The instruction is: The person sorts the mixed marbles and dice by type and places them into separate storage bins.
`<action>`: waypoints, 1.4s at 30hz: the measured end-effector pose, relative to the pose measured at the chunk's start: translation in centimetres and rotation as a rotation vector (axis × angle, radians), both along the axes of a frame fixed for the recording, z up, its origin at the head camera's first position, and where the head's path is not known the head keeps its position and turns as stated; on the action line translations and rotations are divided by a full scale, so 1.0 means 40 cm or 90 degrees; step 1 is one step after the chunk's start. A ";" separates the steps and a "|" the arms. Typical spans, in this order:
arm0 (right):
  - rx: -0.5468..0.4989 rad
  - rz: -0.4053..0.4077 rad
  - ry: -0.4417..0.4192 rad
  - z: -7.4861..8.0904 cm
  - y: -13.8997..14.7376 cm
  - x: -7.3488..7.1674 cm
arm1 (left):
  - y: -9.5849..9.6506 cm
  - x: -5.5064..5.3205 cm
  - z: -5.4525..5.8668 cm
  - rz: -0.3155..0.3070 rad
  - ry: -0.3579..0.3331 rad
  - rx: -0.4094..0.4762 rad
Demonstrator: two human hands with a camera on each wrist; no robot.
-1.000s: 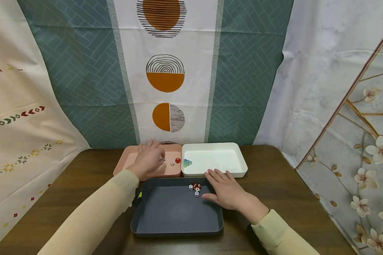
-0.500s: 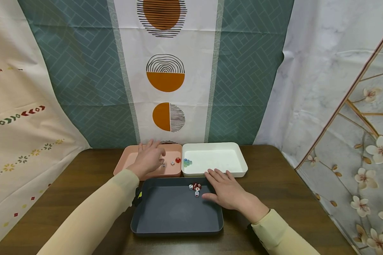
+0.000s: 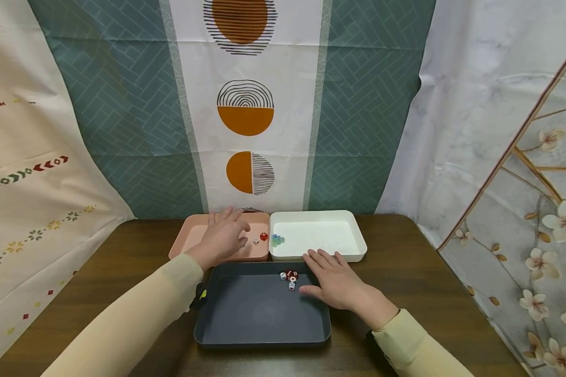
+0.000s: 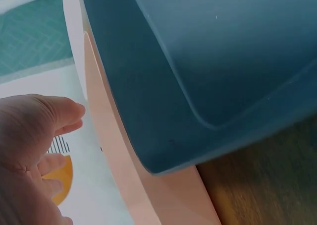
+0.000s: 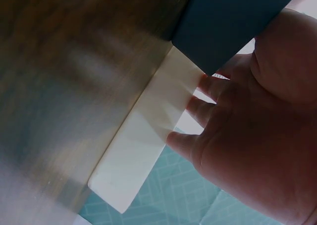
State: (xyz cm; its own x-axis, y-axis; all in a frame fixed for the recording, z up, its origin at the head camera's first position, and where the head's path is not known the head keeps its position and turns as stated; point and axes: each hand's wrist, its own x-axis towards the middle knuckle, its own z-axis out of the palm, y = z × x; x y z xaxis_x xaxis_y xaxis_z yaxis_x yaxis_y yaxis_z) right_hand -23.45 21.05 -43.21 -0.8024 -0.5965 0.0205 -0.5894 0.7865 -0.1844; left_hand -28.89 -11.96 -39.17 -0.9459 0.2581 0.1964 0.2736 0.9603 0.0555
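Note:
My left hand point(image 3: 220, 238) hovers over the pink tray point(image 3: 181, 243), thumb and forefinger apart. A small pale die, partly hidden, shows just under the thumb. Right of it lie a white die point(image 3: 256, 241) and a red die point(image 3: 264, 236). In the left wrist view no object shows in the fingers of the left hand point(image 4: 37, 140). My right hand point(image 3: 335, 280) lies flat over the right edge of the dark grey tray point(image 3: 259, 335), fingertips at the near rim of the white tray point(image 5: 141, 131). Several red and white dice point(image 3: 291, 279) sit beside its thumb.
Blue-green translucent pieces point(image 3: 277, 240) lie at the left end of the white tray. Pink and white trays stand side by side behind the dark one on a brown wooden table point(image 3: 405, 293). Patterned cloths point(image 3: 358, 104) hang behind and at both sides.
The left thumb and forefinger have parted from a small die, which came into view on the pink tray. The left hand then shifted slightly right. The right hand has stayed still.

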 end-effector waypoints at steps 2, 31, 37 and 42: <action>-0.002 0.003 0.001 -0.003 0.001 -0.002 | 0.004 0.008 0.003 -0.009 0.006 0.002; -0.013 0.007 0.020 -0.033 0.006 -0.016 | 0.124 0.133 0.009 -0.161 0.056 -0.031; -0.012 0.005 0.027 -0.048 0.008 -0.025 | 0.137 0.148 0.004 -0.179 0.043 -0.016; -0.013 0.008 0.037 -0.050 0.008 -0.029 | 0.142 0.155 -0.001 -0.195 0.047 -0.022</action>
State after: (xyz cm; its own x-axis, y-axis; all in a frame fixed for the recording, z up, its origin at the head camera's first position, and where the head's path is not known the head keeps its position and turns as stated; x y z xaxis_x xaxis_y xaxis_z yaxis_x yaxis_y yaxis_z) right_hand -24.61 21.39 -45.23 -0.7920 -0.6055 0.0787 -0.6093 0.7755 -0.1655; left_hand -22.69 -6.28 -39.23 -0.8067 0.5363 0.2482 0.5522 0.8337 -0.0066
